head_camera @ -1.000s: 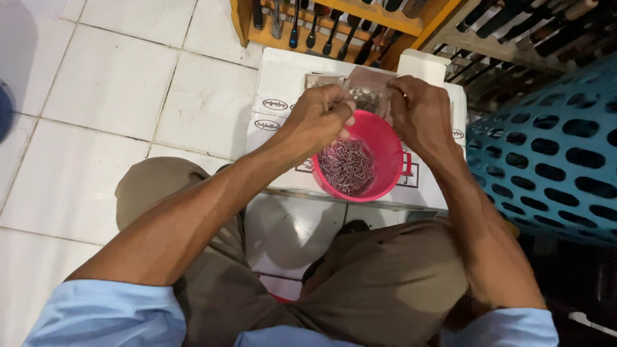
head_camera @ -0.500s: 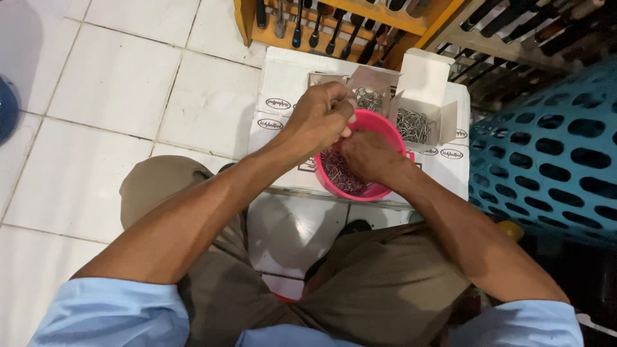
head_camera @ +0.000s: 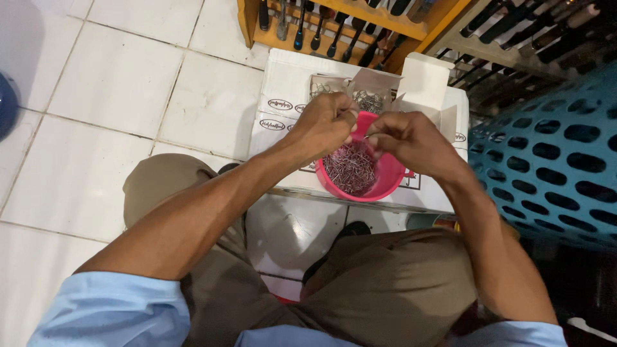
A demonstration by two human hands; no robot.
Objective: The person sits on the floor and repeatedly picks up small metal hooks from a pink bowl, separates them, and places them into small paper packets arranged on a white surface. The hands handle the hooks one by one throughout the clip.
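White floor tiles (head_camera: 116,83) spread to the left, and a white carton (head_camera: 283,83) stands on them in front of the seated person's knees. On the carton sits a pink bowl (head_camera: 389,183), with a heap of small metal clips (head_camera: 350,170) lying in it.

Both hands meet just above the far rim of the bowl. The left hand (head_camera: 324,125) comes in from the left with its fingers curled in and its fingertips pinched together. The right hand (head_camera: 411,138) faces it from the right, fingers likewise bent and drawn tight toward the thumb. The two sets of fingertips are almost touching over the rim. Whatever they pinch is too small and too hidden to make out; it may be a clip, but I cannot tell. The heap itself lies below and just toward the person from the fingertips, apart from them.

Beyond the hands an open small box (head_camera: 360,90) holds more metal pieces, with another white box (head_camera: 424,77) beside it to the right. A wooden rack (head_camera: 360,26) of dark-handled tools runs along the top, and a blue perforated basket (head_camera: 553,160) stands at the right, near the right forearm.
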